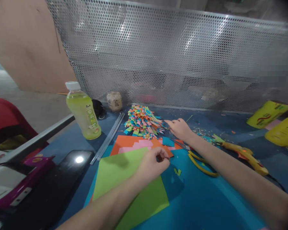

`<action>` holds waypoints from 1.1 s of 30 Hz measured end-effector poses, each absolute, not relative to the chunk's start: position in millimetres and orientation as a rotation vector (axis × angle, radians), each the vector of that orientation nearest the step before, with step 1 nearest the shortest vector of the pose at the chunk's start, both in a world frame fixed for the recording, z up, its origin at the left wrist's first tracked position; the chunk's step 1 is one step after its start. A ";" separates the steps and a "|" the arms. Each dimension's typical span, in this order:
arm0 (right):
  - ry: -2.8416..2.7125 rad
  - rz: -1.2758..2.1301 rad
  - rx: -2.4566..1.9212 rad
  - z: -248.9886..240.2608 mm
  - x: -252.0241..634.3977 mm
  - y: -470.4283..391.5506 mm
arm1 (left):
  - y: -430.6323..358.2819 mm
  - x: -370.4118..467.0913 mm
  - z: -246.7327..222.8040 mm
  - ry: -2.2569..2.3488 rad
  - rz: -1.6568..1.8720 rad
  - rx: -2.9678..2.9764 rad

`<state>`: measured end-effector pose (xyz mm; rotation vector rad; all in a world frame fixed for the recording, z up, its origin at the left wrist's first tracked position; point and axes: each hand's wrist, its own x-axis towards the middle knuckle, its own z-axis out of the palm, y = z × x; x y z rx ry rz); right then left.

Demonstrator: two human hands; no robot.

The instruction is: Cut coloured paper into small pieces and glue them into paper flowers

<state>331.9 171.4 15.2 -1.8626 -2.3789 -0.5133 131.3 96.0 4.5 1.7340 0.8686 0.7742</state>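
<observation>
My left hand [156, 162] is closed over the right edge of a light green paper sheet [124, 167]. Its thumb and fingertips are pressed together, and whatever they pinch is too small to make out. My right hand [179, 128] reaches forward with the index finger stretched out and the other fingers partly curled. That fingertip is beside the right edge of a heap of colourful fringed paper pieces [142, 119]; I cannot tell if they touch. Yellow-handled scissors [201, 166] lie partly under my right forearm. Small green paper scraps [177, 172] rest on the large blue sheet [201, 198].
A drink bottle [83, 111], clear strips [110, 135] and a black phone [60, 179] are on the left. A yellow glue gun [246, 156] and yellow containers [268, 114] stand right, near paper bits [205, 134]. A perforated metal panel [158, 48] closes off the back.
</observation>
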 end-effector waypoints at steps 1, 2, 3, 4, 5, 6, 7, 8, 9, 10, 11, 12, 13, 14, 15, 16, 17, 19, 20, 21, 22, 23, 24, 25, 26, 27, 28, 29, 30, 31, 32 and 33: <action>-2.352 -0.498 -1.877 16.8 331.1 170.0 | 96.3 131.3 4.5 0.870 0.781 1.734; -2.315 -0.478 -1.896 19.4 330.6 168.6 | 96.6 131.4 4.2 0.874 0.791 1.731; -2.265 -0.454 -1.921 22.7 330.7 167.3 | 96.9 131.5 3.8 0.877 0.803 1.728; -2.205 -0.427 -1.950 26.7 331.6 166.2 | 97.3 131.6 3.3 0.880 0.817 1.724; -2.138 -0.396 -1.983 31.1 333.4 165.3 | 97.9 131.7 2.6 0.884 0.834 1.719; -2.069 -0.363 -2.019 35.6 336.1 164.7 | 98.4 131.9 1.8 0.888 0.851 1.713; -2.005 -0.327 -2.055 39.8 339.6 164.3 | 99.0 132.0 1.1 0.892 0.869 1.706; -1.949 -0.291 -2.090 43.4 343.7 163.9 | 99.5 132.2 0.7 0.895 0.884 1.699; -1.899 -0.261 -2.124 46.4 348.1 163.3 | 99.9 132.2 0.7 0.897 0.895 1.692; -1.857 -0.235 -2.155 48.5 352.3 162.3 | 100.2 132.1 1.1 0.899 0.907 1.683; -1.822 -0.213 -2.181 49.8 356.0 160.7 | 100.3 131.7 2.2 0.901 0.917 1.673; -1.795 -0.189 -2.200 50.5 358.9 158.1 | 100.2 131.1 3.7 0.903 0.928 1.659; -1.780 -0.162 -2.209 50.7 360.7 154.5 | 100.1 130.2 5.5 0.905 0.939 1.642; -1.777 -0.128 -2.210 50.8 361.3 149.7 | 100.0 129.1 7.5 0.908 0.950 1.622; -1.785 -0.087 -2.200 51.0 360.7 143.8 | 100.1 128.0 9.4 0.909 0.958 1.600; -1.803 -0.040 -2.180 51.4 358.9 137.0 | 100.5 126.8 11.0 0.909 0.960 1.577; -1.822 0.007 -2.154 52.2 356.2 129.4 | 101.2 125.8 12.4 0.907 0.956 1.554; -1.851 0.097 -2.089 55.1 349.3 113.1 | 103.5 124.5 14.0 0.898 0.943 1.509; -1.854 0.136 -2.057 57.0 345.9 105.2 | 104.8 124.1 14.4 0.895 0.939 1.489; -1.847 0.170 -2.028 59.0 342.9 97.8 | 106.1 123.9 14.6 0.892 0.939 1.472; -1.830 0.195 -2.003 60.6 340.6 91.4 | 107.1 123.9 14.6 0.892 0.943 1.459; -1.806 0.213 -1.981 61.7 339.2 86.0 | 107.8 123.9 14.4 0.895 0.950 1.450; -1.777 0.228 -1.961 62.1 338.9 81.9 | 108.2 124.0 14.1 0.900 0.958 1.446; -1.746 0.244 -1.941 61.5 339.5 78.9 | 108.2 124.1 13.6 0.907 0.966 1.448; -1.719 0.267 -1.921 60.0 341.1 77.1 | 107.9 124.2 12.9 0.915 0.975 1.454; -1.695 0.298 -1.899 57.6 343.4 76.2 | 107.4 124.3 12.0 0.923 0.984 1.463; -1.674 0.335 -1.878 54.7 346.2 76.0 | 106.8 124.3 11.0 0.930 0.993 1.476; -1.653 0.373 -1.860 51.5 349.3 76.2 | 106.2 124.2 10.0 0.936 0.998 1.489; -1.632 0.405 -1.846 48.4 352.5 76.6 | 105.6 123.9 9.1 0.942 0.999 1.502; -1.609 0.427 -1.836 45.6 355.4 76.9 | 104.9 123.5 8.6 0.950 0.997 1.513; -1.588 0.441 -1.829 43.4 357.9 76.9 | 104.2 123.0 8.7 0.964 0.992 1.521; -1.572 0.455 -1.822 41.9 359.6 76.5 | 103.3 122.5 9.5 0.985 0.984 1.529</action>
